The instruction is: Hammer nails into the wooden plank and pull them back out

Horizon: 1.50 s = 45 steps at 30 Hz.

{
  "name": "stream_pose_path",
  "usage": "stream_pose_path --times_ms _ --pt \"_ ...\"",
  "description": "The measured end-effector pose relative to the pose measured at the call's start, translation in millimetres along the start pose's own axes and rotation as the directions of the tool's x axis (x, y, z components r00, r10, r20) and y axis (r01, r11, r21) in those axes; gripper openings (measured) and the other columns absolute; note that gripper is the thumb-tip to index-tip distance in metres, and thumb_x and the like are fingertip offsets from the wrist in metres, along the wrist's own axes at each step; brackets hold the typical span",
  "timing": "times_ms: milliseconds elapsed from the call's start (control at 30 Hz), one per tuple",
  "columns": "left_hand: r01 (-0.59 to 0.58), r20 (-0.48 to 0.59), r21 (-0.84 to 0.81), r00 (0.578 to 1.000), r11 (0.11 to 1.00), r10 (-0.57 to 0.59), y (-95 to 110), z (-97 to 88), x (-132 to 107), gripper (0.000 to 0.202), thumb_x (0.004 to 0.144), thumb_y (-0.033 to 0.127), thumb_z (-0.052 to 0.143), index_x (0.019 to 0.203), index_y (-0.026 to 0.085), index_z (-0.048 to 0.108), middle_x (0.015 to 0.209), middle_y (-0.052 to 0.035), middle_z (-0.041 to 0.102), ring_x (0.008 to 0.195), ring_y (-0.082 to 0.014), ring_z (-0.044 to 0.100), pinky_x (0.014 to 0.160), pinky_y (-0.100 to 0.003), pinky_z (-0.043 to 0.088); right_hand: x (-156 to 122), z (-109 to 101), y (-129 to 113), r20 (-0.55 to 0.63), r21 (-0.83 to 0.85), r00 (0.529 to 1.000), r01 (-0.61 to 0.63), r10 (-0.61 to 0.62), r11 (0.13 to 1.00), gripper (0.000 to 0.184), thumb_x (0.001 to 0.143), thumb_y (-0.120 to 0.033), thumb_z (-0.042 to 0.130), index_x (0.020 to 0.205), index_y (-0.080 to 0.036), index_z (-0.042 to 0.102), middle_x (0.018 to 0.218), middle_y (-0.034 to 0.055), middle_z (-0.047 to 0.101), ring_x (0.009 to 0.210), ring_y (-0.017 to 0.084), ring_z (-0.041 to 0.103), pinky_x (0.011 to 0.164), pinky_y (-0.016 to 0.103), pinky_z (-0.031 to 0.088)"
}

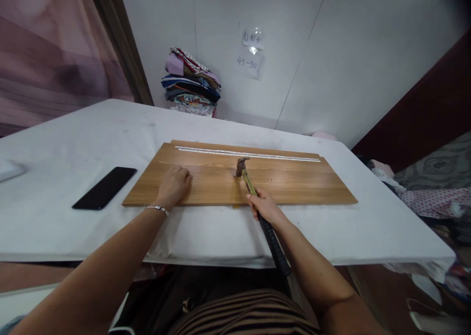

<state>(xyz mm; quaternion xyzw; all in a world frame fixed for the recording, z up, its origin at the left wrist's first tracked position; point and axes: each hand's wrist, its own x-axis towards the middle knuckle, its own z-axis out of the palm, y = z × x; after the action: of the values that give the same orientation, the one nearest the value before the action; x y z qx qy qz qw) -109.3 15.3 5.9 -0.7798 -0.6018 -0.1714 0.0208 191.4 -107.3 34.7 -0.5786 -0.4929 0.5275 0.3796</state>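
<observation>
My right hand [264, 206] is wrapped around the handle of a claw hammer [249, 182], which has a yellow neck and a black grip. The hammer's rusty head is low over a wood-grain board [213, 178], at about its middle; whether it touches a nail there I cannot make out. A row of small dark marks, maybe nails, runs right from the head. On the board's left part rests my left hand [175, 184], fingers curled in and closed. Its palm side is hidden, so anything inside it does not show. Two white measuring strips [250, 154] lie along the board's far edge.
A black phone [105, 188] lies left of the board on the white-covered table [84, 134]. Folded cloths [192, 82] are stacked behind, by the wall. Paper notes [250, 64] hang on that wall. At the left edge is a white object [10, 169].
</observation>
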Motion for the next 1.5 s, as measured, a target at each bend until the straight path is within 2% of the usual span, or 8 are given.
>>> stream_pose_path --times_ms 233,467,767,1033,1500 --pt "0.000 -0.009 -0.016 1.000 1.000 0.000 -1.4 1.7 -0.4 0.027 0.092 0.029 0.043 0.082 0.019 0.066 0.099 -0.0177 0.071 0.101 -0.0306 0.065 0.094 -0.043 0.050 1.8 -0.2 3.6 -0.008 0.005 1.000 -0.001 0.001 1.000 0.031 0.080 -0.051 0.060 0.077 -0.026 0.043 0.041 -0.0113 0.045 0.031 0.010 0.040 0.035 0.023 0.035" --pt "-0.005 -0.037 -0.068 0.999 0.998 0.003 -2.0 3.2 -0.5 0.026 0.091 0.028 0.044 0.078 0.020 0.065 0.095 -0.0171 0.071 0.098 -0.0308 0.065 0.092 -0.044 0.050 0.1 0.6 0.5 0.018 0.002 1.000 0.004 -0.004 1.000 0.026 0.079 -0.048 0.057 0.077 -0.026 0.042 0.040 -0.0114 0.044 0.032 0.010 0.040 0.035 0.023 0.034" --pt "-0.007 -0.043 -0.085 0.999 0.996 0.003 -3.1 4.9 -0.6 0.025 0.090 0.029 0.046 0.077 0.020 0.065 0.094 -0.0166 0.070 0.097 -0.0307 0.064 0.090 -0.044 0.049 -0.8 0.8 0.3 0.017 0.019 1.000 0.008 -0.009 1.000 0.035 0.076 -0.055 0.061 0.075 -0.027 0.041 0.042 -0.0116 0.043 0.032 0.009 0.040 0.035 0.023 0.034" --pt "-0.020 -0.052 -0.037 0.998 0.999 0.018 -5.3 8.4 -0.7 0.025 0.092 0.029 0.045 0.079 0.021 0.064 0.093 -0.0148 0.070 0.096 -0.0292 0.064 0.091 -0.043 0.049 -1.6 -0.5 0.3 0.013 0.014 1.000 0.004 -0.005 1.000 0.033 0.076 -0.055 0.060 0.076 -0.027 0.042 0.041 -0.0112 0.045 0.032 0.010 0.040 0.035 0.023 0.034" --pt "-0.044 -0.076 -0.134 0.997 0.990 0.034 -1.7 1.9 -2.6 0.027 0.092 0.034 0.044 0.070 0.024 0.057 0.086 -0.0136 0.067 0.092 -0.0287 0.064 0.089 -0.042 0.049 -1.1 -1.4 0.5 0.025 -0.012 0.999 -0.039 0.039 0.999 0.033 0.082 -0.053 0.061 0.075 -0.026 0.044 0.042 -0.0102 0.045 0.034 0.010 0.041 0.037 0.023 0.034"
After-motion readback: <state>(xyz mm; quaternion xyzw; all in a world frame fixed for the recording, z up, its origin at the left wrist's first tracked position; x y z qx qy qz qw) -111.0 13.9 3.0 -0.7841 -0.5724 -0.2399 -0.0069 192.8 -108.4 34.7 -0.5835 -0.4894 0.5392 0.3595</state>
